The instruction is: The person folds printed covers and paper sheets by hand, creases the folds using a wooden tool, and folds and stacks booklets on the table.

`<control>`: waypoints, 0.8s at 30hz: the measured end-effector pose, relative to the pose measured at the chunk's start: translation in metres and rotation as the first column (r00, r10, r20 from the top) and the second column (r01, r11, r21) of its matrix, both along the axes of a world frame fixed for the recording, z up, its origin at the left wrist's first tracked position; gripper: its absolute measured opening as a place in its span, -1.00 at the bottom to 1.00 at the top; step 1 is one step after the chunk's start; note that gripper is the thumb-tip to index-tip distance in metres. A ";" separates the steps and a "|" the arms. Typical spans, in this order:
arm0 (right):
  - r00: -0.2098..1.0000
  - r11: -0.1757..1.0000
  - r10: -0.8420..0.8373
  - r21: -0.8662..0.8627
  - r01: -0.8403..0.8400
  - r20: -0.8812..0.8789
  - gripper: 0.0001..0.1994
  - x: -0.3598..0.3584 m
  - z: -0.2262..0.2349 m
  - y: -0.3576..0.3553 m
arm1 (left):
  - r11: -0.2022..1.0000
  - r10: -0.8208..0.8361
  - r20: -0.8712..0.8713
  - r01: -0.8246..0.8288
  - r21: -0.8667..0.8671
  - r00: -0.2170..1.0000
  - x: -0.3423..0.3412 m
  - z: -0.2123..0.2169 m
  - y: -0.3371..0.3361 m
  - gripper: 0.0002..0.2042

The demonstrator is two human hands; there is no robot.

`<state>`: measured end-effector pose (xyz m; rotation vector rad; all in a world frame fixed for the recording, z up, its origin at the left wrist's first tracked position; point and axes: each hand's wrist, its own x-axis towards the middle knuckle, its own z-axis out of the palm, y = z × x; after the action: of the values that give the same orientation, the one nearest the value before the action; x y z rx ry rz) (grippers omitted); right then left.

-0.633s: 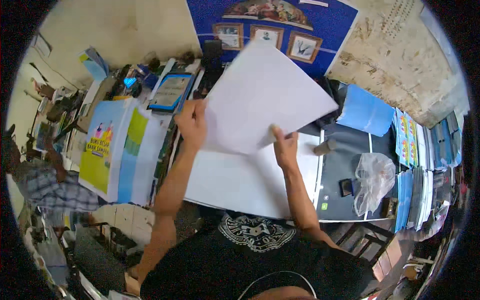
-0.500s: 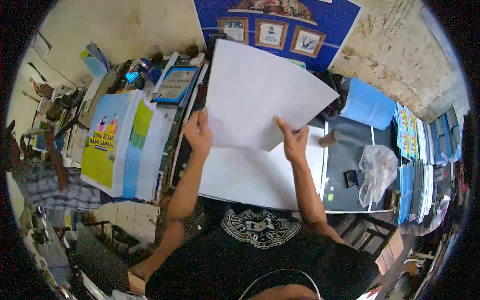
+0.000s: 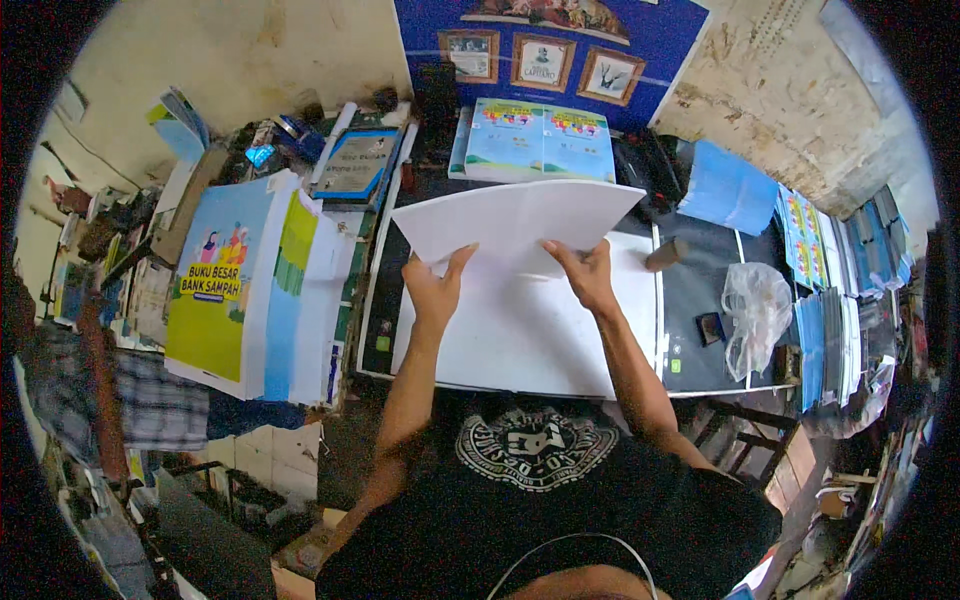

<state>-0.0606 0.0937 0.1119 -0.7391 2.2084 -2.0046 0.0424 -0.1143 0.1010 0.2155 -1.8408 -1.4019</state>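
Observation:
White paper (image 3: 520, 215), one sheet or a thin stack, is held up over the worktable with its far edge raised and its surface bowed. My left hand (image 3: 437, 288) grips the near left part, its thumb on top. On the near right part, my right hand (image 3: 588, 275) pinches it the same way. The fingers beneath are hidden by the paper. Below lies a flat white sheet or board (image 3: 520, 345) on the dark table (image 3: 690, 290). A short brown cylinder (image 3: 667, 253) stands right of my right hand.
Printed blue-and-green booklets (image 3: 543, 140) lie behind the paper. At the left rises a thick stack of colourful printed covers (image 3: 210, 310). To the right are a blue paper stack (image 3: 730, 200), a clear plastic bag (image 3: 757, 310) and a small dark box (image 3: 711, 328).
The paper has come down from upright to a flatter tilt, uncovering the booklets behind. My left hand has moved right and now holds the near edge, closer to the right hand.

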 end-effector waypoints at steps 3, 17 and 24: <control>0.991 0.997 0.043 0.060 -0.051 0.129 -0.64 -0.005 -0.027 0.000 | 0.999 0.046 0.136 -0.043 -0.024 0.990 0.001 -0.015 -0.009 -0.76; 0.781 0.889 0.339 0.451 -0.083 -0.525 -0.54 -0.015 0.128 0.051 | 0.567 -0.040 -0.058 -0.025 -0.823 0.998 0.002 0.118 -0.030 -0.63; 0.967 0.978 -0.042 0.186 0.091 -0.252 -0.83 -0.028 0.066 0.100 | 0.920 0.309 -0.261 -0.357 -0.159 0.914 -0.006 0.029 -0.058 -0.18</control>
<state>-0.0889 0.1936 0.1776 -0.9457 2.5548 -1.7702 0.0363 -0.1724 0.1297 0.2395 -1.6468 -0.9514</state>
